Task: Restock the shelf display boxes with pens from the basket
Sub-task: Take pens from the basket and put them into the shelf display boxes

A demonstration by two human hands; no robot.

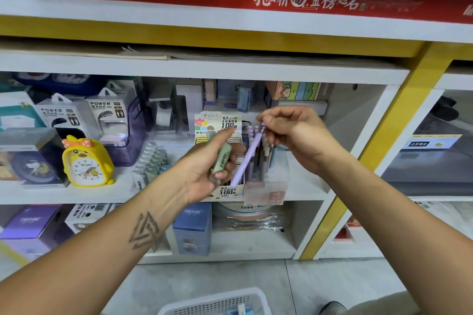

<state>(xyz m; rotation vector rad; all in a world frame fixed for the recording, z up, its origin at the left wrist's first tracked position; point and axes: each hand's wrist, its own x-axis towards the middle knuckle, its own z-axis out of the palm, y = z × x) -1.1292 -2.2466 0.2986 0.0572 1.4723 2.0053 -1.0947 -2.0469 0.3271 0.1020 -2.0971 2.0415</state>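
While the basket (217,302) sits on the floor below, the right hand (294,135) pinches the top of a lilac pen (247,158), its tip angled down toward the display box (265,192) on the shelf (307,186), where other pens already stand upright. The left hand (207,174) grips a green pen (222,160) just beside it. This looks like the placing step: next, I reckon, the lilac pen needs lowering straight into a free slot, then the green one sorted into its matching box.
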